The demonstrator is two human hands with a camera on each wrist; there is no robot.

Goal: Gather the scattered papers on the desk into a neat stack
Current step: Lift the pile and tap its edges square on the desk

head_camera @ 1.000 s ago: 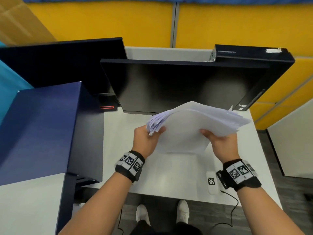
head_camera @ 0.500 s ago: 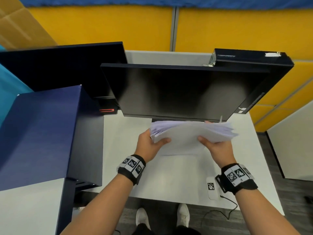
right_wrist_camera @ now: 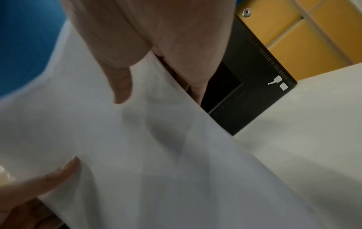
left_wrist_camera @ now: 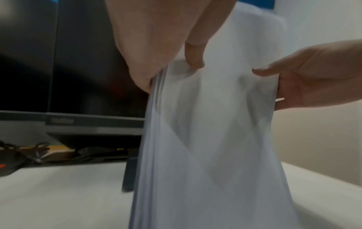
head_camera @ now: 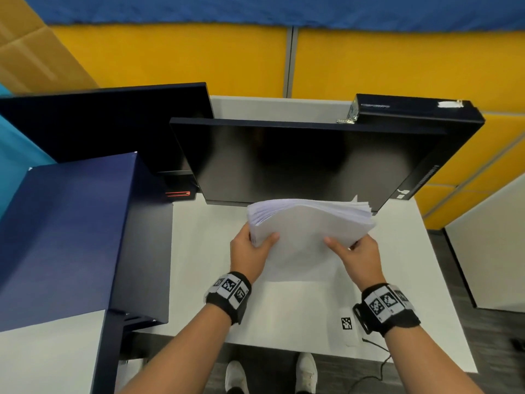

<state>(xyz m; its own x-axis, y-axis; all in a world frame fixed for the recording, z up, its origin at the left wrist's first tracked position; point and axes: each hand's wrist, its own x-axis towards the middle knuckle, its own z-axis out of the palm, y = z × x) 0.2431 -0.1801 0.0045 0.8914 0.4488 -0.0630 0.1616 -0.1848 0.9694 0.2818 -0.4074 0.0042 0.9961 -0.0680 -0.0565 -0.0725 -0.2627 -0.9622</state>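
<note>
Standing on edge on the tabletop [head_camera: 298,308]: paper stack [head_camera: 309,231], long axis upright, pinched by left hand [head_camera: 250,251] and right hand [head_camera: 359,258] at opposite sides, top edges fanned.

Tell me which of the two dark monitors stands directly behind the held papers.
The nearer, right-hand monitor; the papers overlap its bottom edge, while the other monitor stands further left.

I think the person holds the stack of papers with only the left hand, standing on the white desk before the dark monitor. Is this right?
Not quite: both hands hold the stack of papers. The head view shows the left hand and right hand gripping opposite sides. The rest holds.
</note>
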